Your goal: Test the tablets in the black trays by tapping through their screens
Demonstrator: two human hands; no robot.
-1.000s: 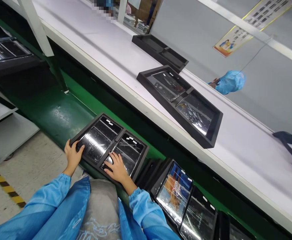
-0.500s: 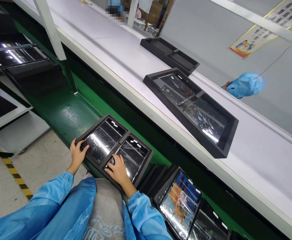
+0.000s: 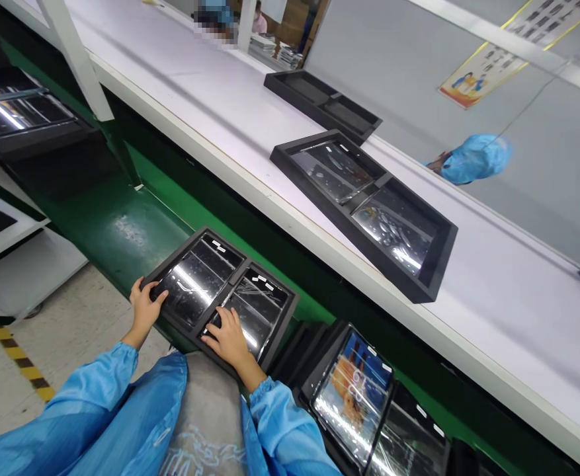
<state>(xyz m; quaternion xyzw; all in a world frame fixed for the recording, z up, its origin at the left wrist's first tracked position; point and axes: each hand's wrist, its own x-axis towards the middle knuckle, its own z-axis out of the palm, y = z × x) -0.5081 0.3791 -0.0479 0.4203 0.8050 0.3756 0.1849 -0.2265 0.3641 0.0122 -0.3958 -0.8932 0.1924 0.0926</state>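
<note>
A black two-compartment tray (image 3: 280, 303) rests on my lap against the green ledge, with a glossy dark panel in each compartment. My left hand (image 3: 143, 311) grips the tray's near-left corner, thumb over the rim. My right hand (image 3: 229, 336) lies on the panel in the right compartment (image 3: 257, 311), fingers spread flat. The panel in the left compartment (image 3: 195, 281) carries white labels near its far edge.
A white conveyor (image 3: 250, 125) runs along the far side with a filled black tray (image 3: 441, 254) and an empty black tray (image 3: 322, 102). More trays with panels stand to my right (image 3: 354, 390). Another person's blue cap (image 3: 475, 158) shows beyond the belt. Shelves with trays (image 3: 16, 119) are at left.
My hands stay on the lap tray, nearly unmoved. The filled tray on the conveyor has shifted a little along the belt, and my view has swung slightly.
</note>
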